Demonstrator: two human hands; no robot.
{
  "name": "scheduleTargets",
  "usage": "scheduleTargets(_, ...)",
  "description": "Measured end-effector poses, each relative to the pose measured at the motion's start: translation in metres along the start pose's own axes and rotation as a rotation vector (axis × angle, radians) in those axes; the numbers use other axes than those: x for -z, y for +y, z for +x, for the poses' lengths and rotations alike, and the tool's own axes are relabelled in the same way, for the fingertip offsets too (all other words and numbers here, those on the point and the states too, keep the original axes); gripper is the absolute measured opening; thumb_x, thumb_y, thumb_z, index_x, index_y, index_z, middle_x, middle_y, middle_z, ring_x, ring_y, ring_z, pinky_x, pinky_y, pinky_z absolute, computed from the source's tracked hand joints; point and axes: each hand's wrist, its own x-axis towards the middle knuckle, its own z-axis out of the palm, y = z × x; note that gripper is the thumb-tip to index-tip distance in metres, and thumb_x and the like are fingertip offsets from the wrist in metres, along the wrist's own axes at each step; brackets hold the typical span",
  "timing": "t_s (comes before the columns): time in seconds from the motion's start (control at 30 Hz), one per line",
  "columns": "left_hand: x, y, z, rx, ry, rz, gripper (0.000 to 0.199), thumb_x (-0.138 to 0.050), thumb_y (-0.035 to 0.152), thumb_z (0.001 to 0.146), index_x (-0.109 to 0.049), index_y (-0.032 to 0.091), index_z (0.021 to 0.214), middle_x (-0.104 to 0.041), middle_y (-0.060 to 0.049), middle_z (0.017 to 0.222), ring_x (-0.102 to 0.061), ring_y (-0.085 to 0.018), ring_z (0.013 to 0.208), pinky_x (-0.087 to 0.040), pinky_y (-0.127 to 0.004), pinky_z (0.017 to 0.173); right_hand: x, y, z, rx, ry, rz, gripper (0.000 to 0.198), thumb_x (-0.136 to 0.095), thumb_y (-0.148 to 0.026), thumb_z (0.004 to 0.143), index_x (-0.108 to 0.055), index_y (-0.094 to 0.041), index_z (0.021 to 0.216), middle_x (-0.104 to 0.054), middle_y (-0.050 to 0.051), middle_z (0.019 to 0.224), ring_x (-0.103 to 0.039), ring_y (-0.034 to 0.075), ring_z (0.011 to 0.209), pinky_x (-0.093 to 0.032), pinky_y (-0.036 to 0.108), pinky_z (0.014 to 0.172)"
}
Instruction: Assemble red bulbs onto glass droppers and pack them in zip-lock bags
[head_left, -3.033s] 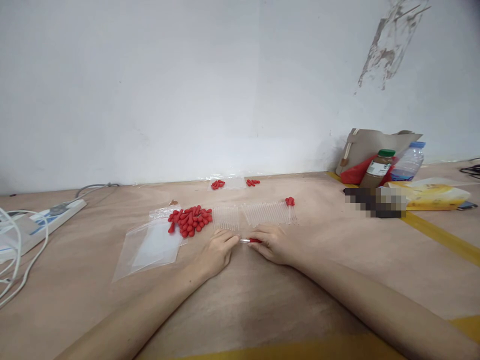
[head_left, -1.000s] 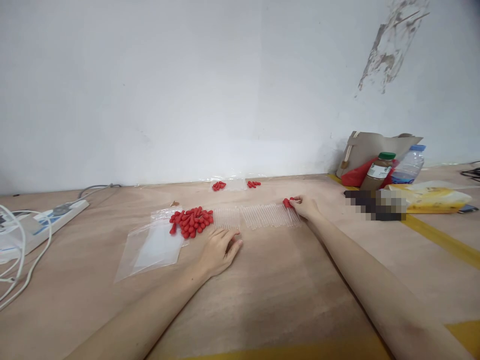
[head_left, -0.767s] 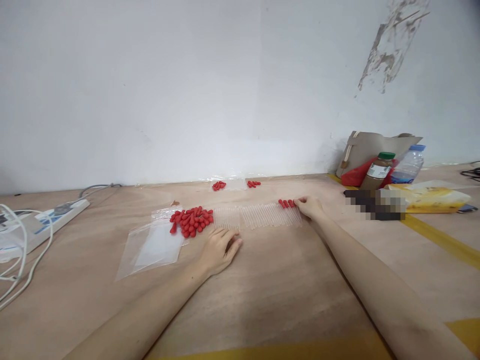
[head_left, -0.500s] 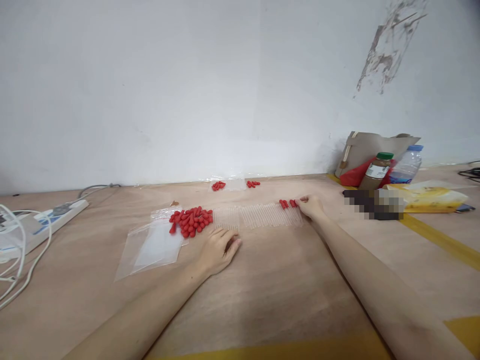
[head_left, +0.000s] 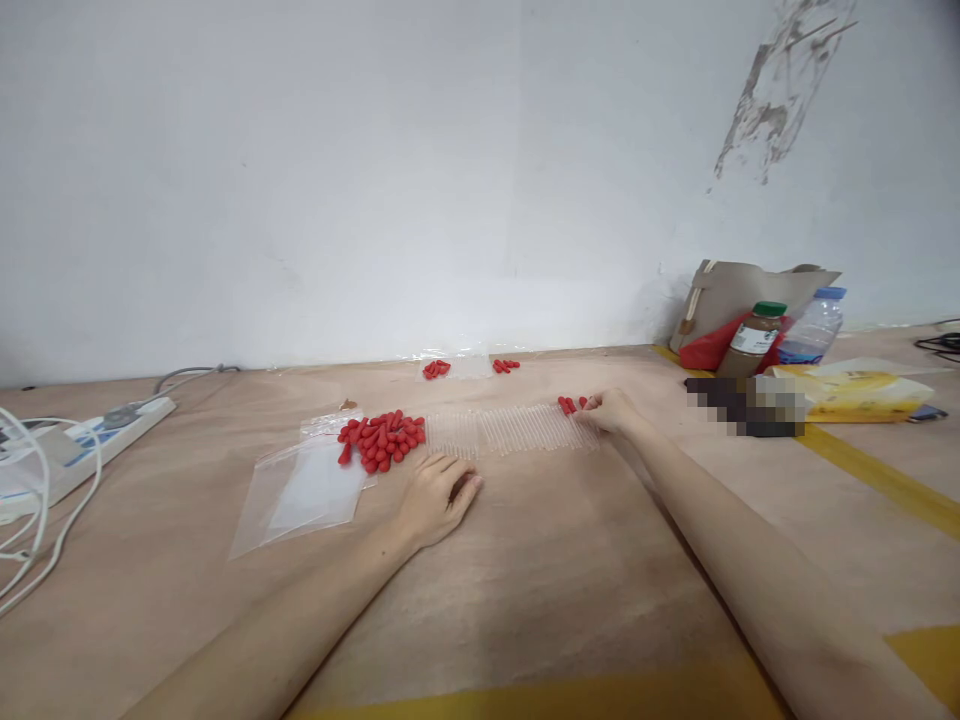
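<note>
Pale, scuffed wall (head_left: 375, 150) rises behind a wood-brown tabletop (head_left: 525, 570), whose far edge meets it at twelve o'clock, the dial centred just below the clear tubes (head_left: 529, 430). At nine lies a white power strip (head_left: 105, 450), then a flat clear plastic bag (head_left: 315, 490). At ten, against that bag, sits a heap of red bulbs (head_left: 381, 440), matte and pear-shaped, round at one end and narrowing to a neck. At eight, the left hand (head_left: 441, 497) rests on the tabletop, its fingers loosely curled and released. From eleven to one, the thin, see-through tubes lie side by side in two groups; at twelve, two clusters of red pieces (head_left: 506, 367) lie near the wall. At two, a few red bulbs show at the far ends of the rightmost tubes, with the fingers of the right hand (head_left: 587, 409) at them; whether they pinch one, I cannot tell. Farther out at two stand a grey bag (head_left: 731, 285) and two bottles (head_left: 754, 340); a yellow packet (head_left: 855, 395) lies nearer three. Tabletop stretches between right hand and packet, and at six between the forearms (head_left: 780, 565), down to yellow tape (head_left: 510, 703).
</note>
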Motion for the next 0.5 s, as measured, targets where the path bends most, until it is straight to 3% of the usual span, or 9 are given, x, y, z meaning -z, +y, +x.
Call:
scheduleTargets(0.33, -0.002, 0.0, -0.001, 0.023, 0.015, -0.014, 0.016, -0.045, 0.028, 0.082, -0.059, 0.019, 0.08, -0.061, -0.004, 0.074, -0.053, -0.019, 0.072, -0.039, -0.032, 0.069, -0.003, -0.009, 0.003, -0.058, 0.001, -0.104, 0.027, -0.065, -0.032, 0.051, -0.044, -0.018, 0.042, -0.039, -0.003, 0.041, -0.042, 0.009, 0.042, -0.026, 0.021, 0.038)
scheduleTargets(0.5, 0.008, -0.015, 0.004, 0.121, 0.078, 0.196, 0.015, -0.048, 0.031, 0.079, -0.059, 0.02, 0.082, -0.061, -0.005, 0.084, -0.051, -0.023, 0.083, -0.035, -0.037, 0.075, -0.002, -0.008, 0.005, -0.095, -0.002, -0.072, 0.024, -0.064, -0.031, 0.052, -0.045, -0.018, 0.044, -0.042, -0.002, 0.041, -0.045, 0.011, 0.043, -0.029, 0.022, 0.04)
